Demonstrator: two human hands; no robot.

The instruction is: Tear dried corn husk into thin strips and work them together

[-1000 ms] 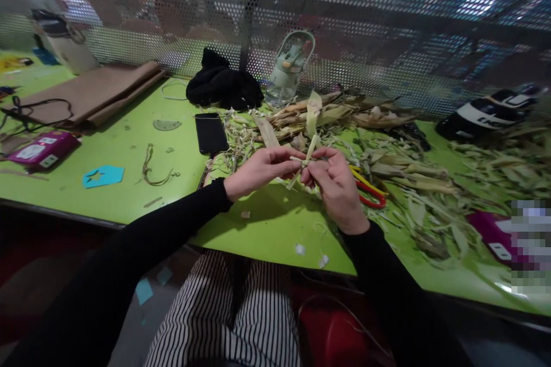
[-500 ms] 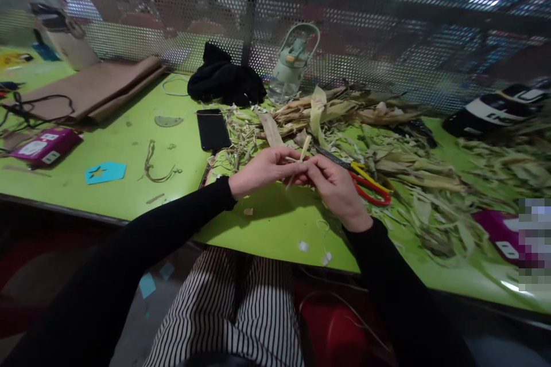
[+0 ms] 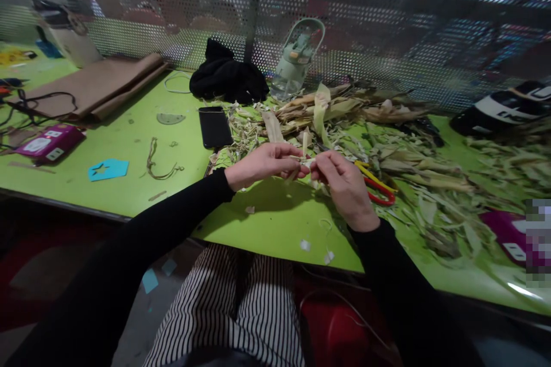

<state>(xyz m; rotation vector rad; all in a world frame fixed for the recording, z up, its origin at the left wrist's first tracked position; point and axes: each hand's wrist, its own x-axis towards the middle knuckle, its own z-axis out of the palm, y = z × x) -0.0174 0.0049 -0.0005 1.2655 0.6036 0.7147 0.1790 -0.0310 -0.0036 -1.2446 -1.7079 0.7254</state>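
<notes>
Over the green table, my left hand (image 3: pixel 275 161) pinches a small piece of pale corn husk (image 3: pixel 305 146), a strip of which sticks up above the fingertips. My right hand (image 3: pixel 342 183) is closed at the piece's right side, thumb and fingers pressed together on a part of it. The fingers hide much of the piece's shape. Scissors with red and yellow handles (image 3: pixel 381 184) lie just right of my right hand, their blades hidden behind it. Dried corn husks (image 3: pixel 344 109) are heaped beyond both hands.
A black phone (image 3: pixel 215 127), a black cloth (image 3: pixel 228 77) and a green-lidded bottle (image 3: pixel 295 63) stand or lie behind. At left are a blue paper tag (image 3: pixel 108 170), a purple box (image 3: pixel 51 142) and brown paper (image 3: pixel 99 86). A black bottle (image 3: pixel 501 109) lies at right.
My right hand has moved slightly right, opening a small gap between the two hands. The view has shifted a little.
</notes>
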